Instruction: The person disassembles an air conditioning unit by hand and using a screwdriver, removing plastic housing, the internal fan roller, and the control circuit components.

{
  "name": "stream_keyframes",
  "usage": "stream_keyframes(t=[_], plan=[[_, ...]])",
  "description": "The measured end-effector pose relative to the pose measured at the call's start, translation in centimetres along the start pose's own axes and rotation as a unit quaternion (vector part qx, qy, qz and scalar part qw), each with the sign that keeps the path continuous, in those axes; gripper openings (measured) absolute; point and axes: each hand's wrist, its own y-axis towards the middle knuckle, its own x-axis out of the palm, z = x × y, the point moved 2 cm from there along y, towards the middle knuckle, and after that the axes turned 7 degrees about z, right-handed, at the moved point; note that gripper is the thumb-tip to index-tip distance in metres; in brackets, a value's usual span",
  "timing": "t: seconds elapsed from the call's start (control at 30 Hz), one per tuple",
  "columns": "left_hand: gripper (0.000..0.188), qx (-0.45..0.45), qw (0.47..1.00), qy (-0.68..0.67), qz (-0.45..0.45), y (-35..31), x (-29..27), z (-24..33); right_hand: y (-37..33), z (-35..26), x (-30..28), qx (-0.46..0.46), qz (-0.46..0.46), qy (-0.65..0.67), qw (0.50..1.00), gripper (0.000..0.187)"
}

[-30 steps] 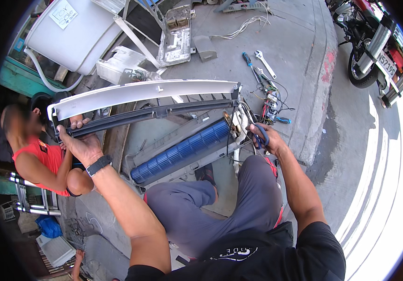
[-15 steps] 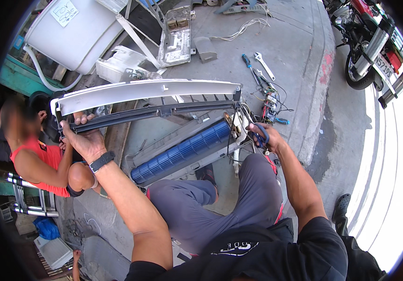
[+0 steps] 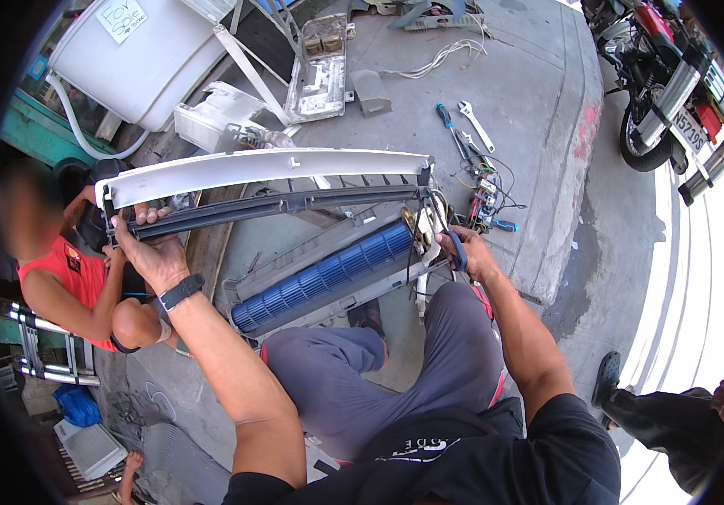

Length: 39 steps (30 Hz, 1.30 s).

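Note:
My left hand [image 3: 158, 259] is wrapped round the left end of a long air-conditioner louver frame [image 3: 295, 200], a black bar with a curved white panel [image 3: 269, 168] above it. The frame is held up over the opened air-conditioner body [image 3: 307, 316], in which a long blue fan roller [image 3: 328, 276] lies. My right hand [image 3: 476, 254] grips a pair of scissors [image 3: 458, 249] with dark blue handles, close by the frame's right end. Their tips are lost among the wires and pipes [image 3: 419, 229] at the body's right end.
Circuit parts with wires [image 3: 485, 189], a screwdriver [image 3: 444, 116] and an adjustable wrench [image 3: 476, 124] lie on the concrete beyond. A person in a red top [image 3: 71, 282] crouches at left. A motorcycle [image 3: 657, 101] stands at far right; another person's dark-clothed leg [image 3: 665, 429] is at lower right.
My right hand and the scissors have shifted slightly left, and the handles are now seen more edge-on. The frame's left end has dipped a little. A dark-clothed leg has come farther into view at right.

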Motion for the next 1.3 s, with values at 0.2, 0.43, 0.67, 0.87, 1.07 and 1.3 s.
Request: stream_keyframes(t=[0.2, 0.43, 0.67, 0.87, 1.07, 1.3], plan=[[0.022, 0.012, 0.997, 0.021, 0.076, 0.1, -0.8, -0.4, -0.1, -0.2, 0.5, -0.006, 0.017, 0.051, 0.999, 0.037], [0.025, 0.037, 0.991, 0.021, 0.129, -0.3, 1.1, -0.3, -0.2, 0.4, 1.1, -0.006, 0.033, 0.029, 0.999, 0.064], [0.017, 0.107, 0.979, 0.033, 0.173, -0.3, 2.3, 2.1, 0.3, 1.0, 3.4, -0.003, 0.049, 0.020, 0.999, 0.060], [0.015, 0.164, 0.970, 0.034, 0.176, -1.3, 3.3, 3.3, 0.5, 2.2, 3.3, 0.000, 0.055, 0.066, 0.996, 0.057], [0.020, 0.169, 0.976, 0.017, 0.140, -2.0, 4.7, 2.5, 2.0, 3.3, 0.1, -0.025, 0.104, -0.015, 0.994, 0.056], [0.022, 0.204, 0.965, 0.027, 0.162, -4.5, 7.9, 3.9, 3.7, 4.5, -0.7, -0.033, 0.183, -0.039, 0.982, 0.072]])
